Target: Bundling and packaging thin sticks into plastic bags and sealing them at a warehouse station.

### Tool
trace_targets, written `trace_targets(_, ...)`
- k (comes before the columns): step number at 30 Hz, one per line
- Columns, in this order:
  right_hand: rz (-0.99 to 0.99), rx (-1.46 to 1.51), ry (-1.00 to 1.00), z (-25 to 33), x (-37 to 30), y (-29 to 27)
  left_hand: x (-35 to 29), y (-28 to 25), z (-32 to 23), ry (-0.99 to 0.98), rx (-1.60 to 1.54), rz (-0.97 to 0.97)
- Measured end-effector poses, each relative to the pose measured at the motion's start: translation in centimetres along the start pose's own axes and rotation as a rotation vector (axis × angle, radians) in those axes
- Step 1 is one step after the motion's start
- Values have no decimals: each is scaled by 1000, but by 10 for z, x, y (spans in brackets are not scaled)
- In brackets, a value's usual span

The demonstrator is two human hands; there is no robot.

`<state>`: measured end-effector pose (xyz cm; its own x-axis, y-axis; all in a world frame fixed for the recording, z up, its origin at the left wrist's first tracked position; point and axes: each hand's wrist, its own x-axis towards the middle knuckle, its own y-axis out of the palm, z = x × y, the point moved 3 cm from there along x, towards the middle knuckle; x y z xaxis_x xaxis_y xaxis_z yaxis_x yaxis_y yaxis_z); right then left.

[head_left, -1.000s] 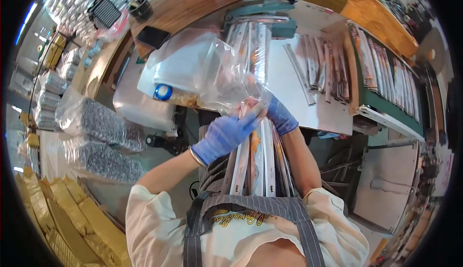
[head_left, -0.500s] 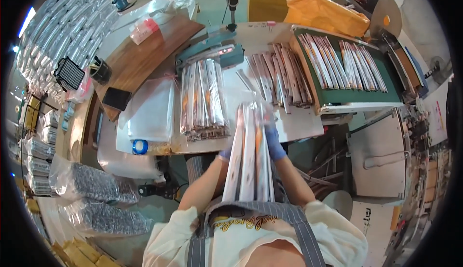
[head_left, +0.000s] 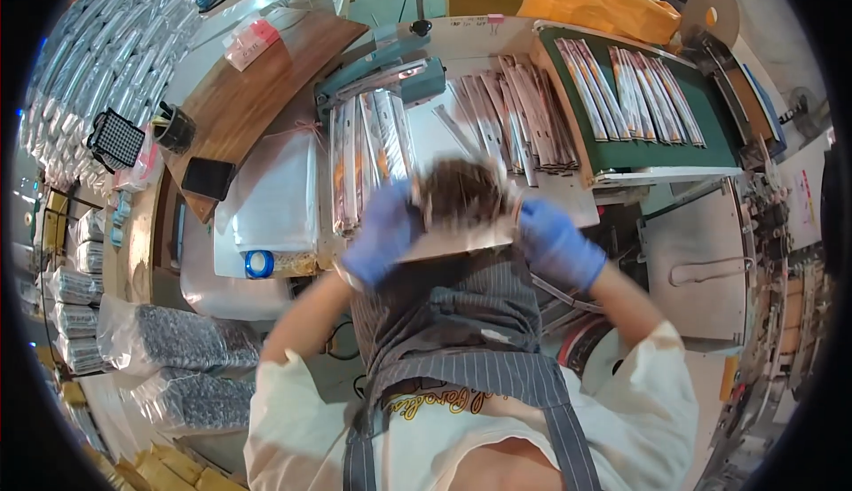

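My left hand (head_left: 383, 234) and my right hand (head_left: 561, 243), both in blue gloves, grip a bundle of long slim packets (head_left: 461, 194) from its two sides. The bundle stands nearly end-on to view above the table's front edge, blurred by motion. Just left of it lies a pile of silvery, orange-printed packets (head_left: 368, 141), close to my left hand. Beyond the bundle, more loose packets (head_left: 524, 123) rest in a slanted row on the white tabletop. My fingertips are partly hidden.
A green-lined tray (head_left: 595, 152) at right holds two groups of packets. Behind the pile stands a teal machine (head_left: 426, 81). Clear plastic bags (head_left: 277, 203), a blue tape roll (head_left: 259, 264), a black phone (head_left: 209, 178) and a pen cup (head_left: 175, 129) lie leftward.
The packets have swung from lying lengthwise toward my chest to standing end-on over the table. My hands have come up and apart, to the bundle's two sides.
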<state>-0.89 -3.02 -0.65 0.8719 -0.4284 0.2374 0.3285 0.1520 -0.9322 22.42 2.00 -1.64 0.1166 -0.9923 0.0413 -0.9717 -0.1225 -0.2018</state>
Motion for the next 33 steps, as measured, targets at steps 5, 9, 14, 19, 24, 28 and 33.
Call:
trace_targets(5,-486,78,-26,11,64,-131,52,-29,-95,270,174,-268)
trace_targets(9,-376,-243,120,-3,87,-109,69,-29,-87,161,-14,-229)
trace_targets(14,-520,-525,190,22,89,-74,74,11,-98,432,265,-247)
trace_targets(19,-599,-283,129,2,83,-56,113,-24,33,402,1283,-323)
trace_targets(24,-540,-109,-115,16,77,-88,63,-80,97,-203,1094,-135)
trace_targets(28,-445,19,-177,28,132,-109,30,-122,123,-218,320,-214)
trace_targets(33,-321,8,-131,-50,231,-16,67,23,36,-50,-570,-10)
